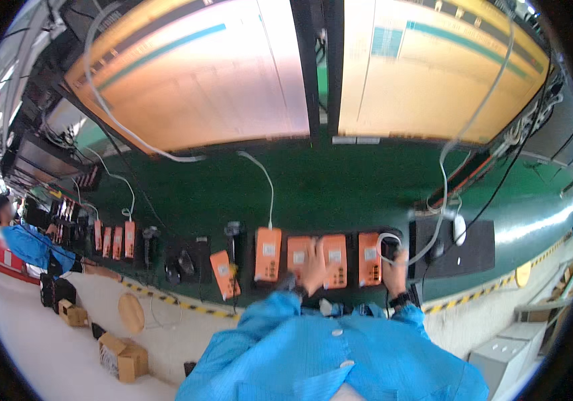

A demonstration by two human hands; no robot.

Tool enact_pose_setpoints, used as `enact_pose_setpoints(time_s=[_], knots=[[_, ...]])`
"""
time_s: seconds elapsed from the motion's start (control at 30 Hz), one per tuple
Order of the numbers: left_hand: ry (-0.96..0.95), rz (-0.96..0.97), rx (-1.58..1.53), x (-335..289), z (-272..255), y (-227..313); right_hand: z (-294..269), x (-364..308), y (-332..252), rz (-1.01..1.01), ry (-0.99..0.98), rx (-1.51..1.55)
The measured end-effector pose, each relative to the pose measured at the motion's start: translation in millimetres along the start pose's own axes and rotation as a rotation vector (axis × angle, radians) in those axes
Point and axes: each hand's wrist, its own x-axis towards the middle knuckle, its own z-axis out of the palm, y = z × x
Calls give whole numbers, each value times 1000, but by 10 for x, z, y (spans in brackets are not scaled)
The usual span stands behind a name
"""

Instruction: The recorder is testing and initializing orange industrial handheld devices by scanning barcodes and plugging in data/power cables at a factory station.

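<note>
Several orange rectangular devices, each with a pale label and dark spots, lie in a row in front of me. My left hand point(314, 269) rests across the gap between a middle device point(298, 250) and its neighbour point(336, 259), with its fingers stretched forward. To the right, my right hand point(395, 273) is beside the rightmost device point(369, 258), closed around a white cable point(417, 256) that loops over its fingers. Left of my hands, another device point(268, 254) has a white cable at its top end. A tilted orange device point(223, 275) lies farther left.
Two large lit monitors point(193, 87) stand behind the green bench point(340, 187). On the right, a white mouse point(459, 229) sits on a dark mat point(477, 250). More orange devices point(129, 239) lie left. A person in blue point(36, 247) works at the far left.
</note>
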Motion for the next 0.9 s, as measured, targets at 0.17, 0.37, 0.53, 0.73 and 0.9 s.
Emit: enact_pose_setpoints(time_s=[0.17, 0.37, 0.53, 0.73, 0.9], knots=[[50, -123, -147, -174, 683, -242, 126, 462, 752, 82, 71, 20], [26, -548, -693, 88, 862, -528, 339, 606, 766, 51, 207, -234], [-16, -477, -734, 226, 855, -294, 61, 535, 410, -136, -149, -18], [-119, -235, -903, 177, 388, -50, -32, 502, -269, -179, -521, 276], [-199, -64, -885, 108, -39, 237, 54, 458, -645, -178, -499, 431]])
